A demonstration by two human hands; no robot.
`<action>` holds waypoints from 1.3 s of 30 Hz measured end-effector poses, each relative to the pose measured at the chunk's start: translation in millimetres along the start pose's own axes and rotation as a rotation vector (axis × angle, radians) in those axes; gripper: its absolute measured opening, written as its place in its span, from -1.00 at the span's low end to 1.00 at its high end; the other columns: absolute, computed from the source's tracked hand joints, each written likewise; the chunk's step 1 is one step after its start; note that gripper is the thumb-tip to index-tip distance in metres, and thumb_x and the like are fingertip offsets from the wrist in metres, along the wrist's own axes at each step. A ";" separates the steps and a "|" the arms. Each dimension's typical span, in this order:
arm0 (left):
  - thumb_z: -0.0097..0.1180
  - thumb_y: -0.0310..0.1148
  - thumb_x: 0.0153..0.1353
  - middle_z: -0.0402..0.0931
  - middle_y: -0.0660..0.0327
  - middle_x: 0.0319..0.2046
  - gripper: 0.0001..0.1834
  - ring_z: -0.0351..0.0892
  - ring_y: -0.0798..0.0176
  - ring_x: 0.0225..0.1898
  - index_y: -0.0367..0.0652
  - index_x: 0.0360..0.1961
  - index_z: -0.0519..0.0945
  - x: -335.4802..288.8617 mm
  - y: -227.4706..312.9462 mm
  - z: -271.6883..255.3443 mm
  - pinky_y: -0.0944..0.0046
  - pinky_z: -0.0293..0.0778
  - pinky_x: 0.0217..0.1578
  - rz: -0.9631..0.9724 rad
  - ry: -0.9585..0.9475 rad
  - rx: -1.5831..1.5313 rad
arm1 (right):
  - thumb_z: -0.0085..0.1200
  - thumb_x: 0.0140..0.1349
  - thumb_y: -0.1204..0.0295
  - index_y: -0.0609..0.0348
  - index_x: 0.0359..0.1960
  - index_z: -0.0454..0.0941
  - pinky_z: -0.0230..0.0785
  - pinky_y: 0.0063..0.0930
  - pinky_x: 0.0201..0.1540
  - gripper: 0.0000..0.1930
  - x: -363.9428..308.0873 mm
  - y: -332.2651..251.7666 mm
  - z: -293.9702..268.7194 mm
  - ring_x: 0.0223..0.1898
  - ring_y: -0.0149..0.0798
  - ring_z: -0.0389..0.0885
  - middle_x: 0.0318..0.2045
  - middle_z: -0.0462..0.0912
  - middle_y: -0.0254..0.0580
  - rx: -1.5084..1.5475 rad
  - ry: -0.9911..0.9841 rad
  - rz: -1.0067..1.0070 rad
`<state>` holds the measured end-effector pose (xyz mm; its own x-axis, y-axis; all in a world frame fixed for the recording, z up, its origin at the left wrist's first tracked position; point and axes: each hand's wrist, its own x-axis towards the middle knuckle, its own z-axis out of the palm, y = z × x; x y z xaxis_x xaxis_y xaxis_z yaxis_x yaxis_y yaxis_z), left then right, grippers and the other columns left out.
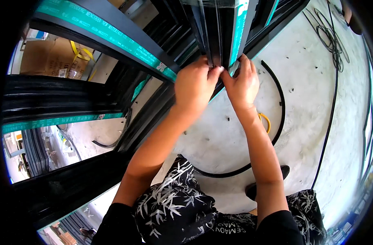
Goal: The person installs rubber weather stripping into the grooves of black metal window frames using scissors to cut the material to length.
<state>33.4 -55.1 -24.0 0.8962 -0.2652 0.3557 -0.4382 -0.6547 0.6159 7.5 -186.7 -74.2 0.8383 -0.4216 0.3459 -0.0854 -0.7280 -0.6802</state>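
Observation:
Both hands grip the lower end of a black frame profile [212, 34] with green protective tape [238, 32] along one side. My left hand [193, 86] wraps the profile's left side, its fingers curled behind and out of sight. On the right side my right hand [243, 85] closes round the taped edge. The two thumbs meet at the front, pressing on the profile's inner channel. Whether a thin seal strip lies under the thumbs is hidden. A curved black rubber strip [283, 118] lies on the floor below, sweeping round behind my right forearm.
More dark frame members with green tape [104, 32] fill the left. Through their openings a cardboard box [51, 57] with a yellow strap [78, 51] shows. A black cable coil [331, 38] lies at the far right of the concrete floor [305, 102], and a yellow loop [265, 122] near my right forearm.

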 end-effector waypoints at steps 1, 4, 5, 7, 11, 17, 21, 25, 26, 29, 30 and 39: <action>0.23 -0.33 0.13 0.58 0.10 -0.50 -0.87 0.58 -0.03 -0.48 -0.14 -0.36 0.59 -0.2 7.4 -4.0 0.07 0.46 -0.48 -0.039 -0.040 -0.121 | 0.41 -0.09 0.21 0.30 0.00 0.46 0.52 -0.19 -0.25 -0.36 0.4 3.7 -2.4 -0.25 0.10 0.62 -0.21 0.60 0.00 -0.006 0.019 -0.005; 0.26 -0.39 0.12 0.58 0.08 -0.47 -0.89 0.57 -0.05 -0.45 -0.13 -0.34 0.61 1.7 18.7 -19.3 0.07 0.44 -0.46 0.056 0.093 -0.131 | 0.41 -0.07 0.26 0.32 0.03 0.45 0.50 -0.25 -0.30 -0.36 -0.5 -5.3 -7.8 -0.33 -0.02 0.60 -0.24 0.59 -0.02 0.039 -0.014 0.038; 0.25 -0.39 0.12 0.58 0.07 -0.47 -0.90 0.57 -0.06 -0.45 -0.13 -0.34 0.61 4.4 15.2 -19.3 0.07 0.44 -0.45 0.046 0.102 -0.108 | 0.41 -0.07 0.27 0.32 0.04 0.45 0.49 -0.26 -0.31 -0.36 -0.9 -11.7 -10.3 -0.35 -0.04 0.59 -0.25 0.58 -0.03 0.065 0.014 0.015; 0.23 -0.40 0.13 0.57 0.06 -0.47 -0.92 0.56 -0.07 -0.43 -0.13 -0.34 0.61 11.8 8.4 -12.7 0.06 0.44 -0.45 0.025 0.116 -0.089 | 0.42 -0.08 0.28 0.33 0.05 0.44 0.47 -0.28 -0.34 -0.35 0.0 -16.0 -12.5 -0.39 -0.08 0.57 -0.26 0.58 -0.04 0.089 0.075 -0.028; 0.18 -0.44 0.15 0.55 0.04 -0.50 -0.95 0.56 -0.10 -0.45 -0.16 -0.41 0.57 11.3 11.9 -3.9 0.03 0.44 -0.46 0.061 0.194 -0.010 | 0.43 -0.09 0.28 0.32 0.05 0.44 0.48 -0.25 -0.32 -0.34 8.5 -24.8 -15.6 -0.35 -0.03 0.59 -0.24 0.58 -0.03 0.124 0.075 -0.006; 0.16 -0.44 0.16 0.55 0.06 -0.54 -0.95 0.56 -0.07 -0.50 -0.12 -0.37 0.53 11.3 11.7 -1.2 0.01 0.44 -0.49 0.069 0.232 0.033 | 0.42 -0.09 0.26 0.29 0.02 0.46 0.49 -0.18 -0.31 -0.36 8.9 -25.7 -13.9 -0.29 0.08 0.60 -0.24 0.58 0.01 0.070 0.086 -0.020; 0.17 -0.43 0.17 0.57 0.03 -0.51 -0.94 0.57 -0.12 -0.48 -0.13 -0.32 0.56 13.4 14.9 -1.7 0.02 0.46 -0.47 0.060 0.216 0.018 | 0.42 -0.10 0.27 0.31 0.02 0.46 0.48 -0.17 -0.31 -0.36 14.9 -34.3 -26.1 -0.32 0.10 0.60 -0.26 0.58 0.00 0.091 0.111 -0.043; 0.24 -0.45 0.15 0.63 -0.01 -0.42 -0.83 0.63 -0.06 -0.45 -0.22 -0.23 0.62 20.4 22.6 -26.0 0.10 0.50 -0.44 -0.015 0.013 0.074 | 0.43 -0.11 0.27 0.31 0.01 0.46 0.49 -0.18 -0.25 -0.35 18.3 -39.6 -27.8 -0.26 0.10 0.60 -0.23 0.58 0.02 0.044 0.105 -0.047; 0.23 -0.41 0.15 0.61 0.02 -0.45 -0.86 0.61 -0.06 -0.45 -0.19 -0.28 0.59 18.1 28.2 -34.5 0.07 0.49 -0.44 -0.024 0.008 -0.046 | 0.43 -0.11 0.27 0.31 0.02 0.47 0.50 -0.18 -0.24 -0.35 17.9 -38.8 -27.4 -0.25 0.10 0.60 -0.22 0.58 0.02 0.046 0.106 -0.052; 0.25 -0.35 0.13 0.59 0.06 -0.49 -0.86 0.59 -0.03 -0.46 -0.17 -0.37 0.57 18.1 34.1 -45.6 0.08 0.46 -0.47 0.014 0.090 -0.221 | 0.42 -0.10 0.29 0.30 0.04 0.45 0.49 -0.19 -0.23 -0.35 18.4 -35.9 -26.6 -0.23 0.09 0.60 -0.20 0.57 0.02 0.058 0.123 -0.060; 0.23 -0.37 0.14 0.57 0.06 -0.50 -0.86 0.56 -0.05 -0.48 -0.19 -0.41 0.56 20.4 36.0 -46.2 0.06 0.44 -0.48 0.049 0.097 -0.158 | 0.41 -0.09 0.29 0.30 0.05 0.45 0.49 -0.19 -0.22 -0.35 17.6 -36.1 -26.2 -0.24 0.09 0.60 -0.20 0.57 0.02 0.080 0.122 -0.049; 0.19 -0.44 0.12 0.55 0.04 -0.55 -0.89 0.56 -0.09 -0.48 -0.22 -0.46 0.52 29.8 37.3 -31.0 0.00 0.43 -0.48 0.146 0.267 0.127 | 0.44 -0.11 0.31 0.32 0.04 0.44 0.48 -0.24 -0.33 -0.34 25.6 -53.5 -34.4 -0.35 0.01 0.60 -0.21 0.58 -0.02 0.122 0.151 -0.054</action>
<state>41.6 -65.5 31.3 0.7674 -0.1792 0.6156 -0.5336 -0.7110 0.4581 15.0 -177.1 -6.8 0.7490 -0.4668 0.4703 0.0307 -0.6845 -0.7283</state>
